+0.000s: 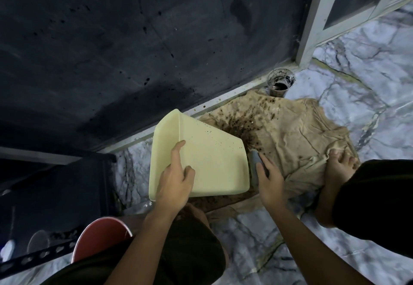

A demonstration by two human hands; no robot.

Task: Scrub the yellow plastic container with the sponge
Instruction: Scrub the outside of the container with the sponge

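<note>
Hands at work low over a marble-veined floor [279, 229]. Left hand [174, 179] laid on the broad upturned face of the yellow plastic container [207, 157], index finger stretched straight toward the far rim, thumb spread along the face, other fingers loosely bent; pressed flat rather than wrapped round anything. Forearm came up from the lower middle of the view. Right hand [269, 179] wrapped round a grey sponge [256, 162], fingers curled along it, sponge held upright against the container's right edge. Right forearm ran in from the lower right corner.

Container tipped on its side, mouth turned away toward the left and the dark wall [111, 39], near corner resting down at the edge of a tan cloth [297, 132]. Dark specks scattered over the yellow face near its upper right edge.

Cloth spread crumpled on the floor just right of the container, spattered with brown stains thickest beside the sponge. Bare foot [339, 164] planted on the cloth's right side, toes pointing away, close beside the right hand. Clear cup [280, 81] with dark residue stood at the cloth's far edge against the wall's base, beside a pale door frame [312, 28]. Red bucket rim [100, 233] showed at lower left, near a perforated dark metal bar [33, 255].
</note>
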